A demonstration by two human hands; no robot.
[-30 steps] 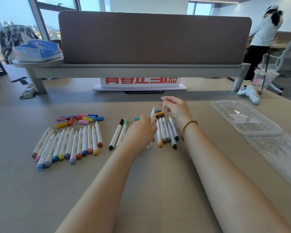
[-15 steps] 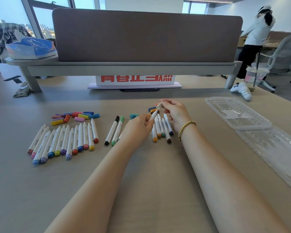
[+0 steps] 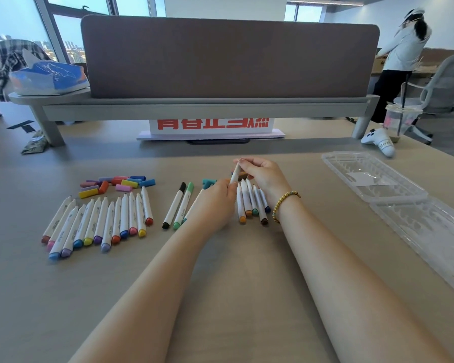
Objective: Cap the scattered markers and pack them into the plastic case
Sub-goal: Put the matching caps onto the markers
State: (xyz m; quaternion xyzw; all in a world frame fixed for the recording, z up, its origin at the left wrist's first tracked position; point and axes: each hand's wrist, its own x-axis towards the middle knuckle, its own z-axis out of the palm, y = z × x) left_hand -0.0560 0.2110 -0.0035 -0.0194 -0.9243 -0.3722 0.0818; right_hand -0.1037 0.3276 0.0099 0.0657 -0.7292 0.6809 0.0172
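- Head view: both hands meet over the table (image 3: 233,284) on one white marker (image 3: 236,173). The right hand (image 3: 262,176) pinches its far end with curled fingers; the left hand (image 3: 215,203) is curled around its near end. Whether a cap is going on cannot be told.
- Done, by my reading: little. Two pens (image 3: 178,205), black and green, look capped at both ends. The case (image 3: 372,176) lies open and holds no markers.
- Left: the long row (image 3: 100,221) at the left shows bare tips; its loose caps (image 3: 116,183) lie just beyond it. A short group (image 3: 252,203) lies under the right hand, and teal caps (image 3: 209,182) sit by the left knuckles.
- Room: bare table lies in front of the forearms. The case sits well right, its near half (image 3: 430,231) running toward the table edge, so the path to it looks open.
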